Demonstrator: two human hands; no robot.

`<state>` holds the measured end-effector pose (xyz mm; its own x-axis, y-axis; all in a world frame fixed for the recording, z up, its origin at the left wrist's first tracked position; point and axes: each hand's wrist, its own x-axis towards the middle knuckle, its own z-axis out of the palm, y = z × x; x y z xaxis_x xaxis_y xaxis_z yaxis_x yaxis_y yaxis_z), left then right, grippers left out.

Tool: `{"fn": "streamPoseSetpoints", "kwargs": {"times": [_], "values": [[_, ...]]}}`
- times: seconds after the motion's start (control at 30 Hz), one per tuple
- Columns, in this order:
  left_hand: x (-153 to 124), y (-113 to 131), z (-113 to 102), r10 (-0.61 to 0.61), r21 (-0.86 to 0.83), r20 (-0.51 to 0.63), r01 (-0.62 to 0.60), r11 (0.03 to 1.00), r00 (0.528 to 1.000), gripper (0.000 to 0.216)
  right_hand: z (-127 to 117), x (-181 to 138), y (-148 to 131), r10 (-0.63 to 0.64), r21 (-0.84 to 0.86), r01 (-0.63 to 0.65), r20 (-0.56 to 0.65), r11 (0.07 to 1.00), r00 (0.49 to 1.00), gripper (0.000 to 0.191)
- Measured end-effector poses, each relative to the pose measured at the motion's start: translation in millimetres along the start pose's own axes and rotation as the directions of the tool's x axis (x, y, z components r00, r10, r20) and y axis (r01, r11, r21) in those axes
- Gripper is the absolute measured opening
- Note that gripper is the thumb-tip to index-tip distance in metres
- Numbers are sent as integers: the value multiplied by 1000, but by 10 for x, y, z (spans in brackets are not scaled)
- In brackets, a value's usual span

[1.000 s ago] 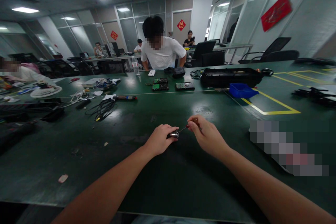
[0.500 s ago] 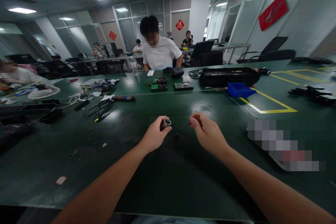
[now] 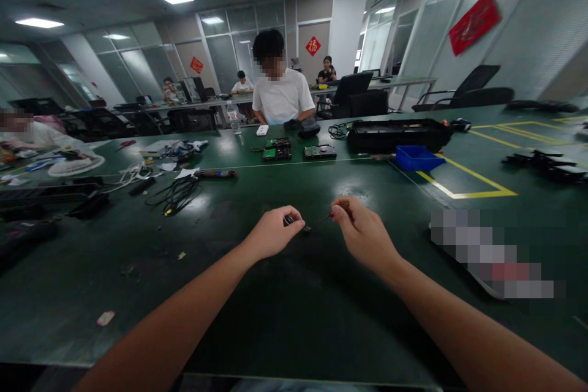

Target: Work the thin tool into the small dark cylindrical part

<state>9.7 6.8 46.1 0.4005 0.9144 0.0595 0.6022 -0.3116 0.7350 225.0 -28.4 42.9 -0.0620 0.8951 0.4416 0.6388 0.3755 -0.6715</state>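
Two-handed and seemingly midway: gripping a small metal cylinder (image 3: 288, 219) in the curled-shut left hand (image 3: 274, 234), just above the green table (image 3: 294, 318), and pinching a thin screwdriver (image 3: 321, 220) in the closed right hand (image 3: 362, 231), touching its tip to the cylinder; not yet withdrawing the tool or setting the part down.

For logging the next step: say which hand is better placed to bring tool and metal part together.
Right, probably. The right hand pinches the thin screwdriver, its tip pointing at the small metal part that the left hand grips; the left looks set only to steady it.
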Motion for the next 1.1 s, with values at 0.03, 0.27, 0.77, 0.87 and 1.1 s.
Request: {"fn": "streamPoseSetpoints", "kwargs": {"times": [0.03,0.27,0.77,0.87,1.1], "values": [[28,-16,17,35,59,12,-35,998,999,21,-3,0,-1,-1,3,1,-3,1000,1000,19],[227,-122,239,36,406,101,-74,911,994,31,-9,4,-6,16,1,-16,-4,1000,1000,18],[275,-356,-186,-200,-197,113,220,955,973,31,-26,-4,-21,15,15,-15,16,1000,1000,20],[176,-540,-513,-339,-456,26,312,833,941,31,-14,0,2,11,21,-11,15,1000,1000,20],[-301,-1050,-1450,-649,-781,-277,228,582,708,13,-7,5,1,17,25,-18,21,1000,1000,19]]}}
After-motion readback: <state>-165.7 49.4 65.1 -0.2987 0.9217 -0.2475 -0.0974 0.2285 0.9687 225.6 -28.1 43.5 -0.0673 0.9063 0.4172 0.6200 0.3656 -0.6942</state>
